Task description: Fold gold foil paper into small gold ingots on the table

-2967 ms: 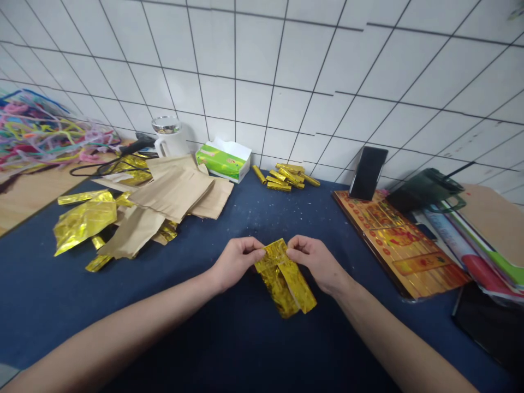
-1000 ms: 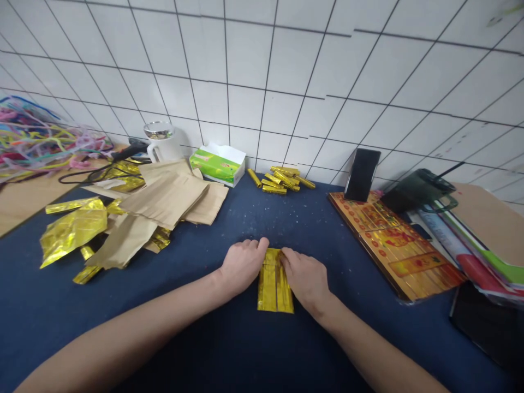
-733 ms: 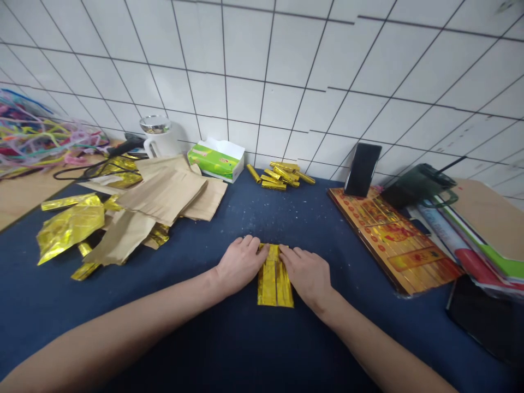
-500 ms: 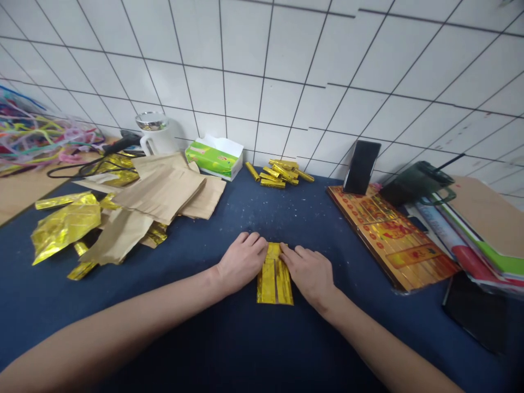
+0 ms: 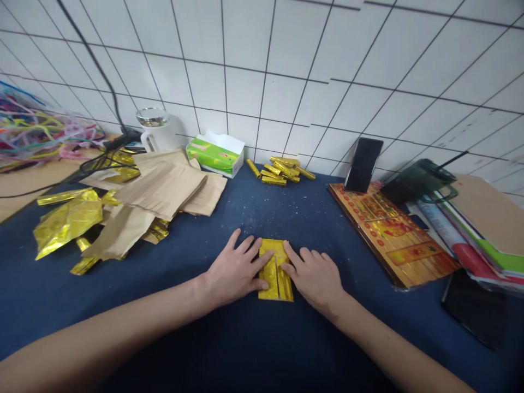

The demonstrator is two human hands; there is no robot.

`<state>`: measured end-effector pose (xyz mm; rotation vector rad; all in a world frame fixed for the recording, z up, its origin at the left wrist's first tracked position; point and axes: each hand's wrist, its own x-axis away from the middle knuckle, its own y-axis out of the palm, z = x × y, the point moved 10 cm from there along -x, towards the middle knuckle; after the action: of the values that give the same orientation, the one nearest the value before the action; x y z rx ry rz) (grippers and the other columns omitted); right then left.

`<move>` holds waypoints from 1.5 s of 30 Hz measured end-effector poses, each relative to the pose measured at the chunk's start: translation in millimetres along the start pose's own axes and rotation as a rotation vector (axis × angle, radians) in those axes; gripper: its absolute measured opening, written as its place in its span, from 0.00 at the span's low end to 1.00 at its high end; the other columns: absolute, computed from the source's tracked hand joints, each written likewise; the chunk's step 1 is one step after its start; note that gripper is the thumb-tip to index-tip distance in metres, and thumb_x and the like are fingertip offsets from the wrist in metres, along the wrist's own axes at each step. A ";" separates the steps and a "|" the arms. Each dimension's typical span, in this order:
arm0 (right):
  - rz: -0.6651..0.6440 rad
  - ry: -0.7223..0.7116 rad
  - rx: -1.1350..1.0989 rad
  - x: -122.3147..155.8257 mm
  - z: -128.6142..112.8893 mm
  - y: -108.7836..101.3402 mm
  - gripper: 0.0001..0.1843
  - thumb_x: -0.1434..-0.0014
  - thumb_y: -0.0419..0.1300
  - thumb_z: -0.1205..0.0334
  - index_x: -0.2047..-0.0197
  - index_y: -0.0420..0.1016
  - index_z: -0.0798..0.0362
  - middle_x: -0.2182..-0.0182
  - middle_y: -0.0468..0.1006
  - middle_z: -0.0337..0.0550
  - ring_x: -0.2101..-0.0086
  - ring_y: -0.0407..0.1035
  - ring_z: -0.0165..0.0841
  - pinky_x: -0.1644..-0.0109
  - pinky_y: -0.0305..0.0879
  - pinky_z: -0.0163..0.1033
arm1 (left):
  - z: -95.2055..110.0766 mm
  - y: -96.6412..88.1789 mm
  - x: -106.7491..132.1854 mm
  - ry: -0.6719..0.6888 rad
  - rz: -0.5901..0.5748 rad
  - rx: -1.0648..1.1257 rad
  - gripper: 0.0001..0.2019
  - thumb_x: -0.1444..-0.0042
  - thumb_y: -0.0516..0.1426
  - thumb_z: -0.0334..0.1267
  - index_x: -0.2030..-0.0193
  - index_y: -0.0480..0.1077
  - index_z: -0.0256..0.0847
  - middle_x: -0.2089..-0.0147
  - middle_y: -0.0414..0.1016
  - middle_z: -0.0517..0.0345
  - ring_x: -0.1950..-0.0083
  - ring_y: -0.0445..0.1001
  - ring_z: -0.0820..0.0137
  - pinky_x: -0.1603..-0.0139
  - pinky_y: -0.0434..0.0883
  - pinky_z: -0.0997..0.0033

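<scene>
Left hand [image 5: 231, 274], fingers [image 5: 262, 262] now wide apart

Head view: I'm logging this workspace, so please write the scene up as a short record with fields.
Foil: gold, flat on the blue table
Left hand: fingers spread, touching the foil's left part
Right hand: fingers at the foil's right side
Near wall: gold rolls, green tissue pack
Left side: brown paper, gold scraps
Right side: phone at far end of orange pack

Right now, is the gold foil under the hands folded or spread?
Folded: the gold foil shows two flaps side by side, nearly meeting.
</scene>
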<state>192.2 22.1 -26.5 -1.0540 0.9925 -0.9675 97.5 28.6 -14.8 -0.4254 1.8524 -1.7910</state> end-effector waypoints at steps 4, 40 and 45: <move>-0.028 -0.010 0.009 3.3 0.6 3.4 0.25 0.39 0.44 0.49 0.44 0.63 0.52 0.73 0.73 0.45 0.73 0.65 0.35 0.68 0.50 0.40 | -0.1 0.7 3.0 0.012 -0.024 -0.003 0.30 0.49 0.49 0.59 0.43 0.59 0.45 0.41 0.60 0.46 0.42 0.57 0.53 0.42 0.44 0.42; -0.127 -0.318 -0.191 13.5 -19.3 9.7 0.29 0.41 0.43 0.44 0.39 0.51 0.43 0.39 0.51 0.52 0.41 0.44 0.51 0.46 0.40 0.67 | -14.0 15.8 12.0 0.094 -0.207 0.120 0.39 0.52 0.43 0.65 0.37 0.48 0.46 0.36 0.49 0.47 0.36 0.44 0.49 0.42 0.36 0.37; -0.145 -0.358 -0.218 14.9 -18.8 10.0 0.32 0.43 0.44 0.41 0.38 0.46 0.41 0.38 0.48 0.53 0.41 0.41 0.54 0.47 0.40 0.68 | -11.3 19.3 16.9 0.149 -0.241 0.134 0.42 0.56 0.45 0.68 0.36 0.41 0.53 0.34 0.43 0.47 0.35 0.40 0.47 0.44 0.37 0.35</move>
<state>179.5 5.8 -42.2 -1.4411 0.7426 -0.7605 79.9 29.8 -36.6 -0.4937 1.8291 -2.1461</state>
